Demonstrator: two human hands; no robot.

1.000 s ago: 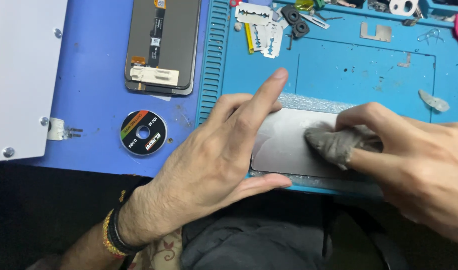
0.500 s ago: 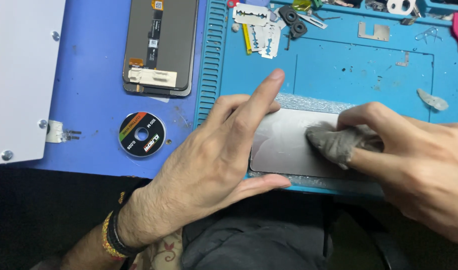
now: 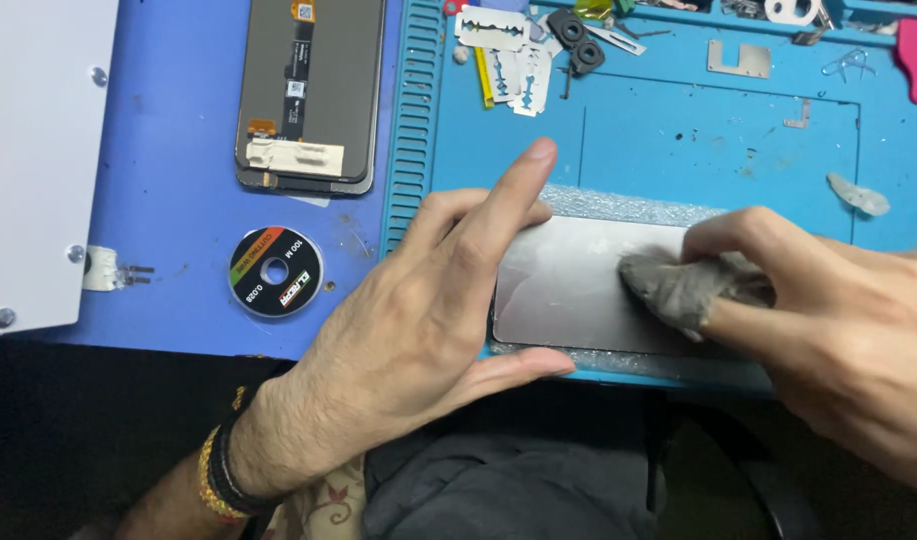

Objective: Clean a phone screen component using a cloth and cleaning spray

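Rubbing smooth glass panel (image 3: 569, 290) with crumpled grey cloth (image 3: 679, 285).

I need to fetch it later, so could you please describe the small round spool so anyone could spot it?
On the dark blue mat, below the face-down phone screen, lies a flat black spool. It is the only round disc there, with a centre hole.
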